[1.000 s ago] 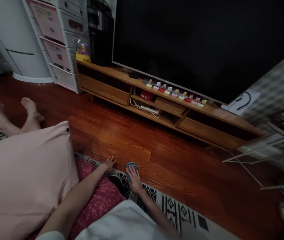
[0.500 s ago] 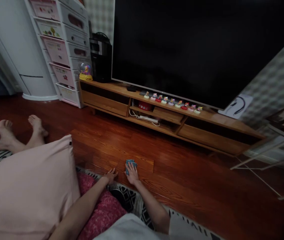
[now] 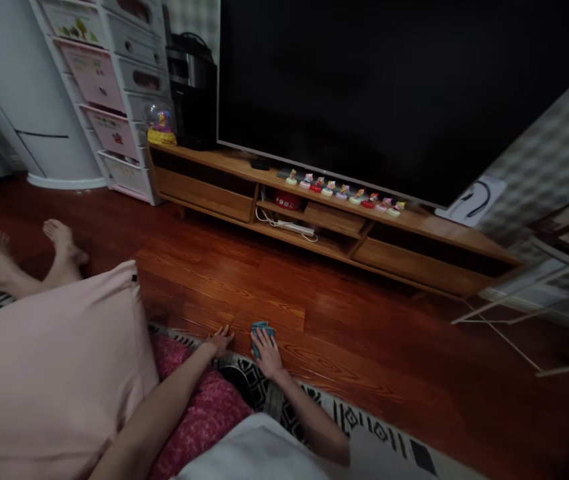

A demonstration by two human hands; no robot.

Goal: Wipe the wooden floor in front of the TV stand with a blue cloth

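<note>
My right hand (image 3: pixel 267 353) lies palm down with its fingers stretched out over some blue-green cards (image 3: pixel 260 327) on the wooden floor. The cards look like a small, slightly uneven pile, and the hand covers much of it. To the left, at the rug's edge, my left hand (image 3: pixel 221 339) rests on the floor with fingers apart and nothing in it. A short gap of bare wood separates it from the cards.
A pink pillow (image 3: pixel 64 373) fills the lower left, with two bare feet (image 3: pixel 59 247) beyond it. A patterned rug (image 3: pixel 364 427) runs below the hands. Ahead stands a low wooden TV cabinet (image 3: pixel 204 200) with small figurines (image 3: pixel 343 191); a white-framed rack (image 3: pixel 529 307) is at the right.
The view has turned slightly down and to the right, so the cabinet and feet sit a little differently in it. Both hands stay in about the same place, the right one still over the cards.
</note>
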